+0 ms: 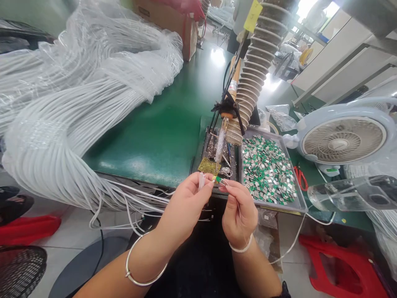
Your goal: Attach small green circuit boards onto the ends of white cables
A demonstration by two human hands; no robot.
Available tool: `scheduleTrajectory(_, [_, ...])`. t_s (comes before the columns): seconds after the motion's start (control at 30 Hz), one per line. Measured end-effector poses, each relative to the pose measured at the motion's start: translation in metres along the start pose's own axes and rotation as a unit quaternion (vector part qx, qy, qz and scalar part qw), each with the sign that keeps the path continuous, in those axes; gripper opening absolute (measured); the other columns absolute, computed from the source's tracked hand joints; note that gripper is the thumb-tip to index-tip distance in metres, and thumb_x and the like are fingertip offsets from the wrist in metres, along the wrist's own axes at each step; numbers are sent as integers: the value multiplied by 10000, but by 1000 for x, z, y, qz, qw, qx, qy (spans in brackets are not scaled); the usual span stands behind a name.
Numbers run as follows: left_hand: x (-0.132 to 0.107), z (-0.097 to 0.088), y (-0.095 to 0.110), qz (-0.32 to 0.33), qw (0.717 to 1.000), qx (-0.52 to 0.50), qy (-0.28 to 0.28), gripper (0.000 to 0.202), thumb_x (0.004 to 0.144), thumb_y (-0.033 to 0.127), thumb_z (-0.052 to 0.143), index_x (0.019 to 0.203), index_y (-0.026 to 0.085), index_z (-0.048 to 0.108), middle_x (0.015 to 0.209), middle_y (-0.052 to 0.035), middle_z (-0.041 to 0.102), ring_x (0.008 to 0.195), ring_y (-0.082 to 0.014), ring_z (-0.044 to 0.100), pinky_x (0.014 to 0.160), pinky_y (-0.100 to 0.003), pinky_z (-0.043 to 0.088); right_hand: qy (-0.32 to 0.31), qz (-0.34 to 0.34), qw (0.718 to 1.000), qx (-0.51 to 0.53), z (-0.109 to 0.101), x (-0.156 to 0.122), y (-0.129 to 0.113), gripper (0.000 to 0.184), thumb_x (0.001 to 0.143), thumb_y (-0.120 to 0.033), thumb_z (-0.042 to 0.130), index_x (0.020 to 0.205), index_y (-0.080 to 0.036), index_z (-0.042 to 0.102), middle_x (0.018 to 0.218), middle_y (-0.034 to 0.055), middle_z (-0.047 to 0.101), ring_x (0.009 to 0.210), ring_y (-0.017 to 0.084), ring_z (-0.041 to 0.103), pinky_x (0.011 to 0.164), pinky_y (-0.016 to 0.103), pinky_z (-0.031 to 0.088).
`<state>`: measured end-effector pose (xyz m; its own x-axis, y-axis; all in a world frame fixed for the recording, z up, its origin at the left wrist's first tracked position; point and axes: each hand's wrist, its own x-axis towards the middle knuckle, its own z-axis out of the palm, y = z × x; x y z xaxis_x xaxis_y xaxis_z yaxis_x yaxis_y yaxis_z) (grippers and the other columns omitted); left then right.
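My left hand (186, 205) is closed, thumb and forefinger pinching a small connector with a green circuit board (218, 179). White cable ends (202, 181) stick up between its fingers. Facing it, my right hand (239, 211) is closed around a thin solder wire (238, 208), its fingertips close to the connector. Just above both hands, a soldering iron (221, 142) hangs tip down in a stand, the tip near the connector. Whether the tip touches it I cannot tell. A yellowish sponge (209, 166) lies beside the tip.
A large bundle of white cables (77, 95) in clear plastic covers the left of the green table (149, 136). A tray (300, 198) of green-and-silver connectors sits right, near red-handled pliers (300, 179), a fan (344, 138) and a clear bottle (347, 193). A ribbed hose (259, 62) hangs above.
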<state>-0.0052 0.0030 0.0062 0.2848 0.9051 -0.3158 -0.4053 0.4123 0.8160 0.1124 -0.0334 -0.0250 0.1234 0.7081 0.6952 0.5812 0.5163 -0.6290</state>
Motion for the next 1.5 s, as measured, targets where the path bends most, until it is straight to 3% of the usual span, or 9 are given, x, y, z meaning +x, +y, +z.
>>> scheduleTrajectory(0.7, [2,4,5,-1,999,-50,-1,100,739,254,656,783,178,608,535,81,411,477,-54,360,565,-182,394,5,-31,997,-67,5,7,0,334,842,-56,458,1100,-245,556,1030,76,613,971,184,602,808,389,545])
scheduleTrajectory(1.0, [4,6,11,-1,999,-54,7,114,729,242,661,790,162,606,521,91,392,431,-32,293,454,-148,315,16,-58,995,-83,8,14,0,302,845,-56,460,1084,-207,564,1024,86,609,965,184,601,809,387,544])
scheduleTrajectory(1.23, [3,8,13,-2,999,-54,4,66,762,207,619,786,155,586,540,80,449,443,-26,309,425,-128,266,16,-72,994,-81,7,17,-1,300,832,-15,458,1068,-163,567,1027,97,598,983,159,586,836,335,533])
scheduleTrajectory(1.5, [3,7,12,3,999,-53,-1,88,781,209,594,829,137,575,534,92,407,447,-16,288,429,-109,251,15,-76,994,-83,8,18,-2,294,832,-15,463,1066,-159,569,1026,97,595,989,162,585,840,334,534])
